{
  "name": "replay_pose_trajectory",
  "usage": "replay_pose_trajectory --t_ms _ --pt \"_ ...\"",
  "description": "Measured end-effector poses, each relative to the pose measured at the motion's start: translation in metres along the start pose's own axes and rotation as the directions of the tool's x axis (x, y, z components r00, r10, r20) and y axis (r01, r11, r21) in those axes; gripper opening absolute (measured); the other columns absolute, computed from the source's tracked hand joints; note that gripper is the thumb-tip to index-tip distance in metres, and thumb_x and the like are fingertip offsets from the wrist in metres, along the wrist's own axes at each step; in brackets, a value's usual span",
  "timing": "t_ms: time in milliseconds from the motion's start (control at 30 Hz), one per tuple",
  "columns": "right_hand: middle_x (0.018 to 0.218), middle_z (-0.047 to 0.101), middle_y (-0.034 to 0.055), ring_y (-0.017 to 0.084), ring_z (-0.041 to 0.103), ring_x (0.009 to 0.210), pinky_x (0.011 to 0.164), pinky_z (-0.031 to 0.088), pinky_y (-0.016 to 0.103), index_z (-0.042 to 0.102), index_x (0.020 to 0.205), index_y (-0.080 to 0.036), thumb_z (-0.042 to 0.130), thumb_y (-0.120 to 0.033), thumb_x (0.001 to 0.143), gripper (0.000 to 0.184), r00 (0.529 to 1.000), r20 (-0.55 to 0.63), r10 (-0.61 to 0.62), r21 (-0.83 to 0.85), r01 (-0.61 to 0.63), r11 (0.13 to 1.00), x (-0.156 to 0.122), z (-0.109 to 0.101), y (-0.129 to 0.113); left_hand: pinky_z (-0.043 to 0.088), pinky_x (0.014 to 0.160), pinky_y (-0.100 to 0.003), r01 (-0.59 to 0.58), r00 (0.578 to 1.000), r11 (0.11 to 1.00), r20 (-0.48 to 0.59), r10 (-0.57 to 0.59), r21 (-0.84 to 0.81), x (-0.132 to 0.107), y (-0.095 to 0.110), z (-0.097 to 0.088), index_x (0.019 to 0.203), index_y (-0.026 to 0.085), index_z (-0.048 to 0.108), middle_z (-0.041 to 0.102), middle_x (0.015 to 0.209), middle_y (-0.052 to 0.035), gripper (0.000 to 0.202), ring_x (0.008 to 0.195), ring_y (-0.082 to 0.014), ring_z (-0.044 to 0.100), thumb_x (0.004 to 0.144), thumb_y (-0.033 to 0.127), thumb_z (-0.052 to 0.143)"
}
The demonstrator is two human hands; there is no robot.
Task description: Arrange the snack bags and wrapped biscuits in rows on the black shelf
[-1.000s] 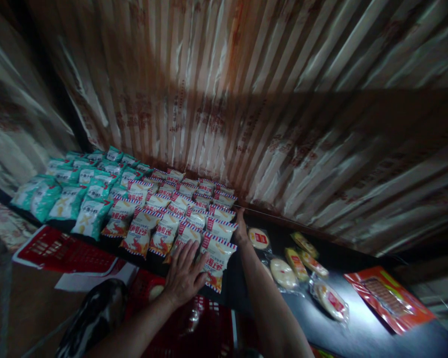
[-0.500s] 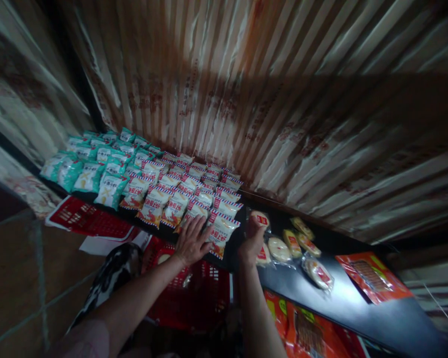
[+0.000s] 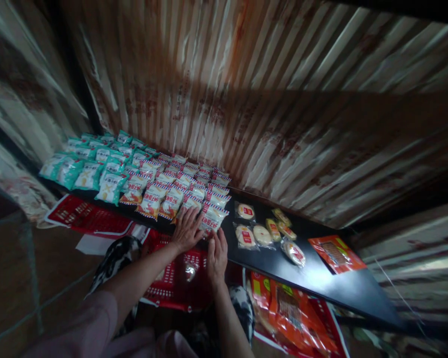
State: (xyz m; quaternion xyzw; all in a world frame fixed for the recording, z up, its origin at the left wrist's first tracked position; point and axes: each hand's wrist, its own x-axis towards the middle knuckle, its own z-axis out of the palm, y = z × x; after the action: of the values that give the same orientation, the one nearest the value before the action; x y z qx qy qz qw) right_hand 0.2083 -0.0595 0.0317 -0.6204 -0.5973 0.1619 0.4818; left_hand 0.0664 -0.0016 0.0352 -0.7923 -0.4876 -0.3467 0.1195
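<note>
Your left hand (image 3: 187,229) lies flat, fingers spread, on the front packets (image 3: 171,201) of the red-and-white rows. Your right hand (image 3: 217,254) is just beside it, also open and spread, fingertips at the corner packet (image 3: 213,218), gripping nothing. Those front packets sit at the bench (image 3: 317,276) edge, right under your palms, so a sideways shove could tip one into the red basket (image 3: 197,293) below your wrists. The rows overlap like tiles beyond your left fingers, and pressing hard may ruffle them toward the teal packets (image 3: 97,171) further left. The round cakes (image 3: 246,236) lie right of your right hand, apart.
</note>
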Motion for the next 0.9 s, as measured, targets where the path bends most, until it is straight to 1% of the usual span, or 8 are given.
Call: replay_pose_trajectory --t_ms 67,233,333,433,567,700,800,900 --pt "0.143 0.041 0.0104 0.025 0.035 0.133 0.109 0.029 0.052 0.058 0.123 -0.021 0.033 -0.051 0.091 0.05 0.999 -0.013 -0.037 -0.039 0.036 0.999 0.002 -0.002 0.001 0.017 0.113 -0.051 0.03 0.999 1.0 -0.027 -0.03 -0.005 -0.003 -0.001 -0.001 0.144 0.019 0.03 0.034 0.148 -0.012 0.058 0.141 -0.0267 0.021 0.09 0.035 0.045" --pt "0.145 0.039 0.0086 0.025 0.033 0.135 0.109 0.028 0.052 0.057 0.124 -0.023 0.034 -0.048 0.092 0.047 0.995 0.008 -0.098 -0.073 0.099 0.992 0.0 -0.004 -0.005 0.022 0.112 -0.049 0.177 0.981 0.984 -0.076 -0.178 -0.02 -0.014 -0.003 -0.004 0.143 0.019 0.033 0.031 0.15 -0.0129 0.053 0.141 -0.0272 0.02 0.091 0.03 0.042" --pt "0.146 0.037 0.0093 0.025 0.032 0.135 0.109 0.028 0.052 0.058 0.124 -0.022 0.034 -0.046 0.093 0.046 0.994 0.032 -0.107 -0.076 0.109 0.991 -0.003 0.0 -0.009 0.028 0.109 -0.048 0.214 0.973 0.976 -0.076 -0.217 -0.04 -0.018 -0.003 -0.006 0.141 0.022 0.036 0.027 0.152 -0.0106 0.051 0.14 -0.0275 0.023 0.091 0.029 0.043" --pt "0.145 0.038 0.0111 0.026 0.032 0.134 0.109 0.029 0.052 0.058 0.123 -0.02 0.033 -0.048 0.093 0.048 0.996 0.02 -0.091 -0.093 0.093 0.991 -0.003 0.004 -0.007 0.035 0.105 -0.046 0.261 0.961 0.964 -0.08 -0.264 -0.045 -0.017 -0.002 -0.006 0.139 0.025 0.039 0.024 0.153 -0.0075 0.05 0.137 -0.0274 0.028 0.09 0.028 0.044" --pt "0.144 0.04 0.0108 0.027 0.033 0.134 0.108 0.03 0.052 0.059 0.123 -0.021 0.033 -0.051 0.092 0.05 0.997 0.009 -0.08 -0.102 0.081 0.992 0.001 0.003 -0.003 0.04 0.1 -0.046 0.319 0.945 0.948 -0.07 -0.319 -0.016 -0.013 -0.001 -0.008 0.135 0.026 0.045 0.029 0.15 -0.008 0.047 0.132 -0.0289 0.035 0.088 0.028 0.047" --pt "0.143 0.04 0.0114 0.027 0.034 0.133 0.108 0.03 0.051 0.06 0.122 -0.02 0.033 -0.052 0.091 0.051 0.997 0.019 -0.072 -0.106 0.073 0.992 0.002 0.001 -0.001 0.043 0.095 -0.044 0.34 0.939 0.94 -0.052 -0.34 -0.004 -0.008 -0.002 -0.009 0.135 0.025 0.045 0.039 0.143 -0.0112 0.049 0.125 -0.0295 0.042 0.086 0.028 0.049" --pt "0.142 0.042 0.0114 0.026 0.035 0.132 0.108 0.031 0.05 0.059 0.123 -0.02 0.033 -0.051 0.092 0.051 0.997 0.015 -0.08 -0.114 0.081 0.99 0.003 0.002 0.003 0.042 0.095 -0.044 0.344 0.938 0.939 -0.039 -0.345 -0.026 -0.006 -0.003 -0.007 0.133 0.023 0.047 0.045 0.135 -0.0123 0.048 0.12 -0.0285 0.045 0.085 0.026 0.051" --pt "0.14 0.044 0.0123 0.026 0.038 0.131 0.107 0.033 0.05 0.059 0.123 -0.019 0.033 -0.05 0.092 0.051 0.995 0.008 -0.098 -0.135 0.098 0.986 0.004 0.005 0.01 0.042 0.094 -0.044 0.377 0.924 0.923 -0.034 -0.381 -0.077 -0.006 -0.004 -0.003 0.132 0.022 0.048 0.048 0.125 -0.0126 0.046 0.114 -0.0268 0.046 0.086 0.024 0.05"
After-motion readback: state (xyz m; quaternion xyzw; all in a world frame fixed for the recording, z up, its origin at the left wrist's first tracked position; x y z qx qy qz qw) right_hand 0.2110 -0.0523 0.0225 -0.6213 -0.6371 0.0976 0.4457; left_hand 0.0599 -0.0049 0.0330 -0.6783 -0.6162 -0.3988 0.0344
